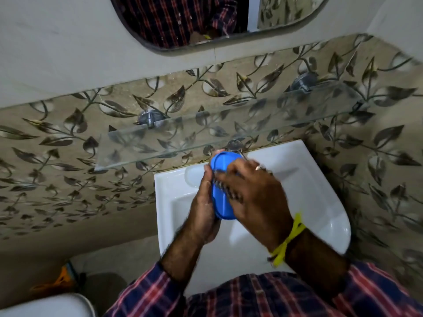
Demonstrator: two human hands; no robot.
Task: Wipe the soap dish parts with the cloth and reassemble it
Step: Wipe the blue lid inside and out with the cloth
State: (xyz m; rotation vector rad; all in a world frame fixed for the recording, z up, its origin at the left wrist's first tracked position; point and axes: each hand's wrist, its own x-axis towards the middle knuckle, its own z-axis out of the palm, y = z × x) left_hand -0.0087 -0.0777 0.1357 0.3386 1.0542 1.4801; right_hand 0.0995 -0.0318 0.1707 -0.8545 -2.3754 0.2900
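Note:
A blue oval soap dish (220, 197) is held upright over the white sink (315, 193). My left hand (203, 209) grips its left edge from below, fingers curled round the rim. My right hand (254, 197) lies over the dish's right side, fingers curled against it and blurred by motion. A dark strip runs along the dish under my right fingers; whether it is the cloth I cannot tell. No separate dish part shows.
A glass shelf (160, 143) on two metal brackets juts from the leaf-patterned wall just above the sink. A chrome tap (235, 146) stands behind the dish. A mirror (206, 19) hangs higher up. An orange item (61, 277) lies on the floor at lower left.

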